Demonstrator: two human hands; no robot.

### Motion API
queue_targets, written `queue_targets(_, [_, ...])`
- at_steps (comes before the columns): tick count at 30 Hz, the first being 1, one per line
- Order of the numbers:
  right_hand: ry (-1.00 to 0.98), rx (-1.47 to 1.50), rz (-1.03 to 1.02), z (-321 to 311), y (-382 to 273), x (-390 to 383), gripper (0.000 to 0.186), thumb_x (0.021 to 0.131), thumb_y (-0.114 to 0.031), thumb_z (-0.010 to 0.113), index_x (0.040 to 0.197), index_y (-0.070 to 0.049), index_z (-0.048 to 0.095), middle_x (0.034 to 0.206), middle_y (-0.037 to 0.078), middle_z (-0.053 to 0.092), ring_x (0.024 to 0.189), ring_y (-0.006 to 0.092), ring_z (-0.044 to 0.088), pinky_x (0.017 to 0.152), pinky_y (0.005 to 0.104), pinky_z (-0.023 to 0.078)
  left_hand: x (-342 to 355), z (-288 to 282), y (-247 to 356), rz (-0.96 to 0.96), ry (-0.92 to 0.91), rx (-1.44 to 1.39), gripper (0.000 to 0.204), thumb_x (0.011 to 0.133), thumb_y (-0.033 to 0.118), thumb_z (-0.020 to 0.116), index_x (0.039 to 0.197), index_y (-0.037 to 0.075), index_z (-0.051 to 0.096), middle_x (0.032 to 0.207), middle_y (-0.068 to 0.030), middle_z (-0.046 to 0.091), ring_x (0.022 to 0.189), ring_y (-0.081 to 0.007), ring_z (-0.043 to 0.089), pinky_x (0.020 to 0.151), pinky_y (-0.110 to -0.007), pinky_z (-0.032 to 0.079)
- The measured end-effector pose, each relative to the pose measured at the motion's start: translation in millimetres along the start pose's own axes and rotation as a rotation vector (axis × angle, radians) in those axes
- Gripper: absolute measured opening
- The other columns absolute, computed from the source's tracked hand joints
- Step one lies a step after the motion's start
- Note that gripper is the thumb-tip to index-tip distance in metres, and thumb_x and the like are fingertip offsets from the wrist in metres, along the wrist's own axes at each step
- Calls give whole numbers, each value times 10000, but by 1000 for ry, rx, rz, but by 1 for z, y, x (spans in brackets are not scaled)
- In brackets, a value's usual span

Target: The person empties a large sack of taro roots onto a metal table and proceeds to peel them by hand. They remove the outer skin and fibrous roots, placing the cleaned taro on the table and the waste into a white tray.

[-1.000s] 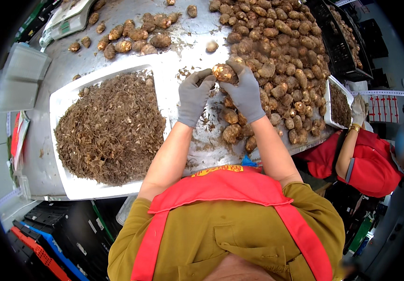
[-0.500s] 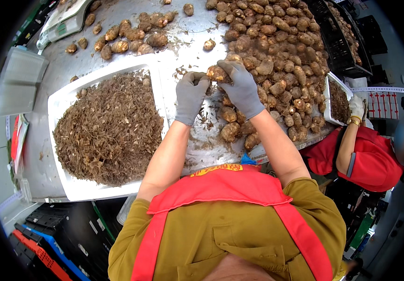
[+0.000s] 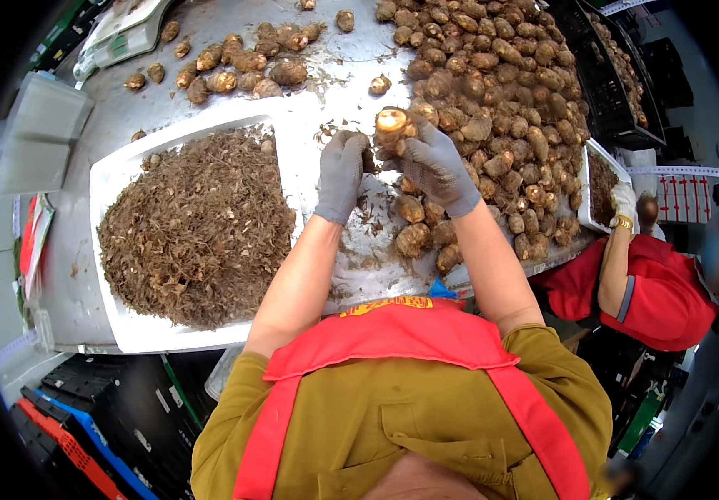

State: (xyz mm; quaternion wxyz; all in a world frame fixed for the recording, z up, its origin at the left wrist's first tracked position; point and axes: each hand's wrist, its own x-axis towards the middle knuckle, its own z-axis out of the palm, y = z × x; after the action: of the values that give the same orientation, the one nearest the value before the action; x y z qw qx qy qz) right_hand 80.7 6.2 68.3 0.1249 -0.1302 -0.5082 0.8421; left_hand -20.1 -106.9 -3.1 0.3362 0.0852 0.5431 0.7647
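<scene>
My right hand (image 3: 441, 171), in a grey glove, grips a brown taro corm (image 3: 393, 125) whose pale orange-rimmed end faces up. My left hand (image 3: 343, 173), also gloved, is closed just left of it, its fingers curled around something I cannot make out. A white foam tray (image 3: 109, 250) heaped with brown fibrous scraps (image 3: 192, 225) lies to the left. A large pile of taro corms (image 3: 509, 100) covers the right side of the steel table (image 3: 343, 267), and loose scraps (image 3: 363, 217) lie below my hands.
A scale (image 3: 117, 46), loose corms (image 3: 251, 62) and clear plastic containers (image 3: 38, 133) are on the upper left. At right stand a black crate (image 3: 588, 83) of corms and a second foam tray (image 3: 590, 208), beside a co-worker's gloved hand (image 3: 623, 202). Stacked crates (image 3: 67, 442) sit below.
The corm has turned so its pale end faces up, and my right hand's fingers have shifted lower around it. The co-worker's hand has moved slightly down and left.
</scene>
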Motion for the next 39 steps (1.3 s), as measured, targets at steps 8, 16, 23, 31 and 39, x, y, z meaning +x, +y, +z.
queue_targets(8, [-59, 298, 24, -31, 22, 9, 471, 1021, -309, 504, 1360, 16, 490, 1219, 152, 633, 1052, 259, 645, 860, 399, 550, 1, 3, -2, 216, 14, 214, 271, 933, 126, 572, 1160, -11, 624, 1061, -101, 652, 986, -162, 614, 889, -294, 486])
queue_targets(16, [176, 1, -12, -6, 25, 9, 421, 971, -147, 565, 1339, 44, 487, 1229, 125, 606, 1094, 195, 605, 959, 325, 491, -6, 7, 0, 526, 55, 322, 277, 903, 20, 659, 1178, 1, 629, 1103, -62, 623, 949, -132, 616, 845, -255, 518])
queue_targets(23, [119, 170, 3, -24, 35, 14, 420, 947, -119, 603, 1312, 47, 480, 1147, 125, 621, 1006, 183, 627, 860, 312, 533, -6, 4, -5, 451, 47, 434, 148, 918, 5, 572, 1031, 7, 667, 950, -66, 659, 879, -134, 637, 780, -263, 526])
queue_targets(31, [360, -378, -258, -16, 1, 25, 622, 840, -199, 717, 1364, 43, 486, 1216, 153, 618, 1080, 234, 618, 939, 311, 482, -9, 8, 3, 265, -69, 630, 155, 908, 97, 569, 978, -17, 647, 889, -137, 665, 798, -229, 625, 763, -342, 499])
queue_targets(39, [342, -941, -269, 12, 4, 8, 632, 742, -103, 764, 1322, 16, 542, 1236, 154, 618, 1095, 198, 614, 958, 305, 474, 1, 1, 2, 122, 42, -22, 284, 937, 194, 667, 1127, -2, 586, 926, -58, 652, 778, -104, 634, 570, -244, 558])
